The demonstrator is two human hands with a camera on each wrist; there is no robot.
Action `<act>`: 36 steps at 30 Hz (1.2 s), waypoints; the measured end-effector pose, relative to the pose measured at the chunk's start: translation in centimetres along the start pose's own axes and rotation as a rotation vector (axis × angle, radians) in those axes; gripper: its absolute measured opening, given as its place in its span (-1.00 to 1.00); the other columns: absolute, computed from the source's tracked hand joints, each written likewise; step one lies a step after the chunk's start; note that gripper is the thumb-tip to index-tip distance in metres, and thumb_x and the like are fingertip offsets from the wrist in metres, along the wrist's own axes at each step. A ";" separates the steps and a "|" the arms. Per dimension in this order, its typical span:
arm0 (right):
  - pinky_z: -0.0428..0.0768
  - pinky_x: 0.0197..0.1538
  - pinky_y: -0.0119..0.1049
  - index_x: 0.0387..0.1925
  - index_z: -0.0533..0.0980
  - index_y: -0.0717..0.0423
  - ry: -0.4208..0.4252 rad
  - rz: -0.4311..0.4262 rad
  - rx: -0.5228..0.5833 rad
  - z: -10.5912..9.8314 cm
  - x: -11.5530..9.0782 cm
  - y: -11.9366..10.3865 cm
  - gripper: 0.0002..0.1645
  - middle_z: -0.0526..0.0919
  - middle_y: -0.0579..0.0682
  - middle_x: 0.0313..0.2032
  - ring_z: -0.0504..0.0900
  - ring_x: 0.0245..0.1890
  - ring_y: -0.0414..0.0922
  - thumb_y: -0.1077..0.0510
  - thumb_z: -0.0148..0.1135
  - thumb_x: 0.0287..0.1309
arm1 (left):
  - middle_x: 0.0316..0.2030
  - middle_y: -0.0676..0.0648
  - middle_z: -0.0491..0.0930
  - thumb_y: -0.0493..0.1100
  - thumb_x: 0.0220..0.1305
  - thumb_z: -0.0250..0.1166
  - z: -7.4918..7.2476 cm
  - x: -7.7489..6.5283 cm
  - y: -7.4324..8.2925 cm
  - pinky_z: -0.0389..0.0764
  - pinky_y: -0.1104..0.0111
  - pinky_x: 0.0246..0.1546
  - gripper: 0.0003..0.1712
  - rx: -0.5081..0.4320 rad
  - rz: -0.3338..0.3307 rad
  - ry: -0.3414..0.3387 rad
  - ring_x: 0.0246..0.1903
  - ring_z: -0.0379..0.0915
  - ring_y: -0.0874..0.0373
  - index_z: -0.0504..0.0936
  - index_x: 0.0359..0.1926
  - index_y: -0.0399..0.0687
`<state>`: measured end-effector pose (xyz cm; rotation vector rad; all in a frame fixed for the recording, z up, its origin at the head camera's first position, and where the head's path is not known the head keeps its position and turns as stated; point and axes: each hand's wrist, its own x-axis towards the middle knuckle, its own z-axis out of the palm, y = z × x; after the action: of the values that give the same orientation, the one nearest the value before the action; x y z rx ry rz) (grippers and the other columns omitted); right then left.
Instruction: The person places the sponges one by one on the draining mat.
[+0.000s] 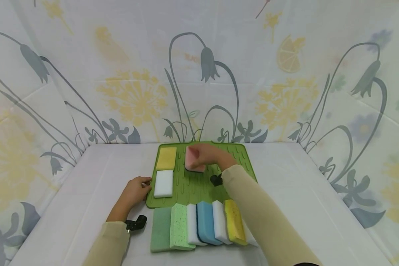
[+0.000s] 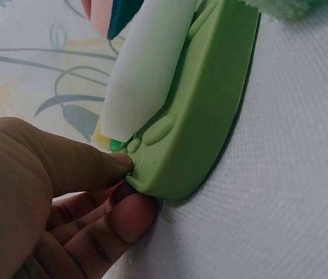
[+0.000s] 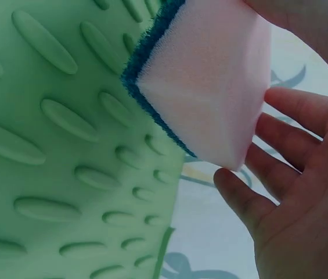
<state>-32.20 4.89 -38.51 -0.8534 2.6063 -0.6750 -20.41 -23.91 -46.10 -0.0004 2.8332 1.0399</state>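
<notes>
My right hand (image 1: 206,155) grips a pink sponge (image 3: 204,75) with a dark blue scouring side, holding it over the green ridged mat (image 1: 193,188). In the right wrist view the thumb and fingertips press on the sponge's sides, scouring side towards the mat. My left hand (image 1: 136,192) pinches the mat's left edge between thumb and fingers, as the left wrist view shows. On the mat's left side lie a yellow sponge (image 1: 166,158) at the back and a white sponge (image 1: 164,183) in front of it.
In front of the mat stands a row of sponges: dark green (image 1: 161,229), speckled light green (image 1: 182,226), white (image 1: 192,225), blue (image 1: 208,223), another white and a yellow one (image 1: 235,222). The right sleeve partly covers a further white piece. A flower-patterned cloth (image 1: 199,103) hangs behind.
</notes>
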 end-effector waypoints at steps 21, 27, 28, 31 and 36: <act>0.45 0.23 -0.11 0.42 0.24 0.01 0.060 0.032 0.010 1.2 2.2 -0.6 0.01 0.43 0.02 0.28 0.45 0.12 -0.05 -0.07 0.46 -0.06 | 0.03 -0.26 0.59 -0.25 0.31 0.17 0.0 0.2 -0.1 0.62 0.39 -0.44 -0.53 -0.011 0.002 -0.001 -0.19 0.58 0.07 0.49 0.22 -0.32; 0.32 0.37 -0.04 0.46 0.17 0.00 0.056 0.048 -0.018 1.4 2.8 -0.5 0.06 0.22 0.07 0.43 0.26 0.37 0.03 -0.11 0.43 -0.04 | 0.03 -0.27 0.59 -0.25 0.31 0.17 -0.1 0.2 0.1 0.62 0.38 -0.44 -0.53 -0.010 -0.005 0.007 -0.21 0.58 0.08 0.49 0.21 -0.32; 0.31 0.38 -0.03 0.46 0.16 0.00 0.057 0.049 -0.021 1.5 3.0 -0.4 0.06 0.20 0.07 0.44 0.24 0.39 0.04 -0.11 0.43 -0.04 | 0.03 -0.27 0.59 -0.25 0.31 0.17 -0.1 0.2 0.1 0.62 0.38 -0.44 -0.53 -0.013 -0.007 0.006 -0.22 0.58 0.09 0.49 0.21 -0.33; 0.34 0.36 -0.06 0.46 0.18 0.01 0.071 0.049 -0.023 2.0 3.4 -0.1 0.08 0.21 0.08 0.44 0.27 0.37 0.03 -0.12 0.44 -0.07 | 0.03 -0.26 0.58 -0.25 0.32 0.16 -0.1 0.2 0.1 0.63 0.39 -0.45 -0.53 -0.024 -0.015 -0.003 -0.24 0.58 0.11 0.48 0.22 -0.33; 0.36 0.35 -0.09 0.46 0.18 0.00 0.067 0.045 -0.040 2.7 3.8 0.1 0.08 0.22 0.05 0.44 0.30 0.34 0.02 -0.13 0.43 -0.08 | 0.02 -0.25 0.59 -0.25 0.32 0.17 0.0 0.1 0.0 0.63 0.39 -0.45 -0.53 -0.024 -0.020 0.000 -0.26 0.57 0.13 0.49 0.22 -0.32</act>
<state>-34.05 1.70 -41.40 -0.7948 2.6991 -0.6518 -20.55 -23.89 -46.09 -0.0309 2.8142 1.0699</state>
